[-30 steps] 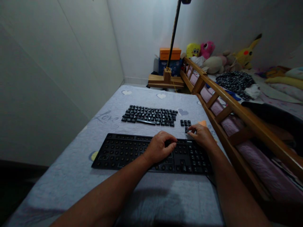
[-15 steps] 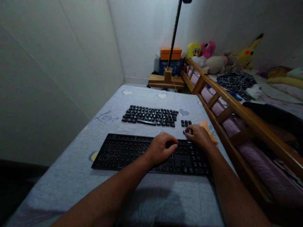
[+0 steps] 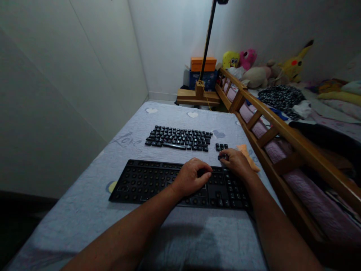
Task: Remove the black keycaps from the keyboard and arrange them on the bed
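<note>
A black keyboard (image 3: pixel 158 182) lies across the cloth, with most of its left and middle keys bare and keycaps on the number pad. My left hand (image 3: pixel 193 175) rests over its middle. The thumb and forefinger curl together there; anything between them is hidden. Beyond the keyboard's right part, my right hand (image 3: pixel 238 162) pinches a small black keycap (image 3: pixel 219 157) low over the cloth. Just past those fingers sits a small group of loose keycaps (image 3: pixel 221 146). A larger set of loose keycaps (image 3: pixel 180 137) lies in rows farther left, including a long space bar (image 3: pixel 175 146).
An orange cloth or packet (image 3: pixel 248 158) lies beside my right hand. A wooden bed rail (image 3: pixel 270 116) runs along the right side, with plush toys and clothes behind it. At the far end stands a wooden base (image 3: pixel 199 97) with a black pole (image 3: pixel 209 37).
My right fingers have shifted slightly at the keycap, which now looks tilted or turned between them. The left hand stays in place on the keyboard.
</note>
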Tool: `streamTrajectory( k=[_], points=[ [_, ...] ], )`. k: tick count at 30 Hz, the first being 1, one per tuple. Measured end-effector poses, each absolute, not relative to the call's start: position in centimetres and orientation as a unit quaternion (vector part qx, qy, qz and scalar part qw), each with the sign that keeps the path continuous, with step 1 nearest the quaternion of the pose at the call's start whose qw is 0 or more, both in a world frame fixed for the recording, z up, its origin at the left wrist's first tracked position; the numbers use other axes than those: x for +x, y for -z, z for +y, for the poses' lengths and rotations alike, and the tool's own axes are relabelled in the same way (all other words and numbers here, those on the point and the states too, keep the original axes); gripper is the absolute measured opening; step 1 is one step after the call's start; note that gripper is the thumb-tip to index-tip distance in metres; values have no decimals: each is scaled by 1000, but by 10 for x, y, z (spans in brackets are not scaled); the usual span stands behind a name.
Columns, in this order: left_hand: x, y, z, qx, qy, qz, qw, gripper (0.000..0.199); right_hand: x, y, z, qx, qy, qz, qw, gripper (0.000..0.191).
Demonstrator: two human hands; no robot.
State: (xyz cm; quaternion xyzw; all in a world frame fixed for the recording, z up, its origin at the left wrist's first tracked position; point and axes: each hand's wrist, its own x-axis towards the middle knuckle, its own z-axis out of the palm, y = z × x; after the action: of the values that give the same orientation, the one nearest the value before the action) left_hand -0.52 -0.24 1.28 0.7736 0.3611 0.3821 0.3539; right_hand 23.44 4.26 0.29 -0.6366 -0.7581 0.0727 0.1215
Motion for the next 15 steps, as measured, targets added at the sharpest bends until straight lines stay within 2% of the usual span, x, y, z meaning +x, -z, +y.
streamTrajectory(
  k=[15],
  points=[
    [-5,-14,-3,776,-377,361,354,11,237,1,44,-624,-60,-772,108,24]
  ],
)
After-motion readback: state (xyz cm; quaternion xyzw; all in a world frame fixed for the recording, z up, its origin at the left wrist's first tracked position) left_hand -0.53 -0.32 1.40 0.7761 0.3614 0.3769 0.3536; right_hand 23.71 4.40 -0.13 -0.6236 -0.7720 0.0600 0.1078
